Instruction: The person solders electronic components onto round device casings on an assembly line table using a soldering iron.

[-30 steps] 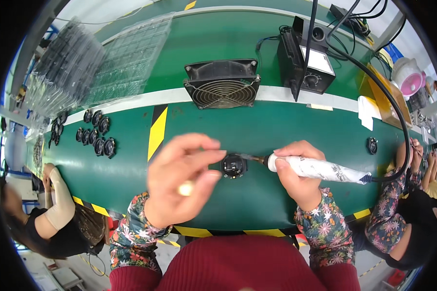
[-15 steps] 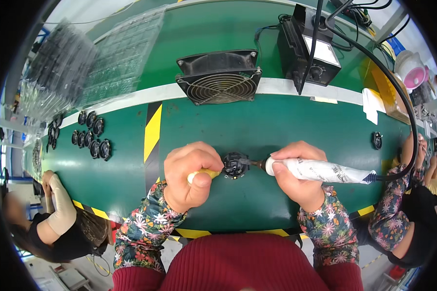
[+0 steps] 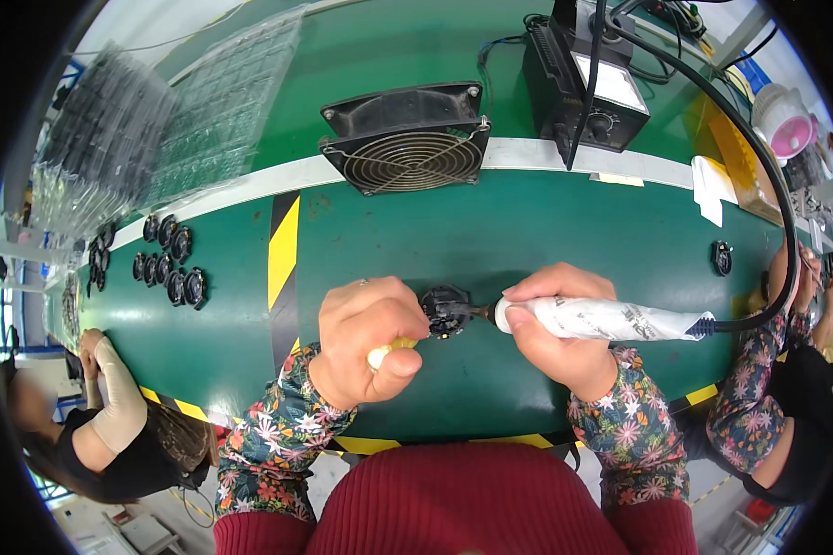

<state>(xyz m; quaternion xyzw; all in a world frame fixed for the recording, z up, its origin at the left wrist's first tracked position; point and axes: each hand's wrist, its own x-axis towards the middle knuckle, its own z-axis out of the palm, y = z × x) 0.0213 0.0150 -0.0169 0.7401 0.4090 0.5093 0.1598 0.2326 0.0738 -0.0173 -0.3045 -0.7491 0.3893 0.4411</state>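
Note:
A small round black part with fine components point(image 3: 446, 310) lies on the green bench between my hands. My right hand point(image 3: 562, 338) grips a soldering iron point(image 3: 611, 319) by its white-wrapped handle, and the metal tip reaches left to the right side of the part. Closed at the part's left side, my left hand point(image 3: 370, 342) holds a short yellow rod-like thing point(image 3: 379, 355). Its end shows below the curled fingers; most of it is hidden, so I cannot tell its kind.
A black fan point(image 3: 405, 139) stands beyond the part. Behind it to the right is a black box with a dial point(image 3: 588, 83); a thick cable point(image 3: 776, 277) loops to the iron. Several similar black parts point(image 3: 178, 242) lie at left near clear plastic trays point(image 3: 217, 111). Co-workers sit either side.
The view has shifted slightly. My left hand has turned a little, with the yellow thing's end now nearer the part. The iron's tip stays at the part.

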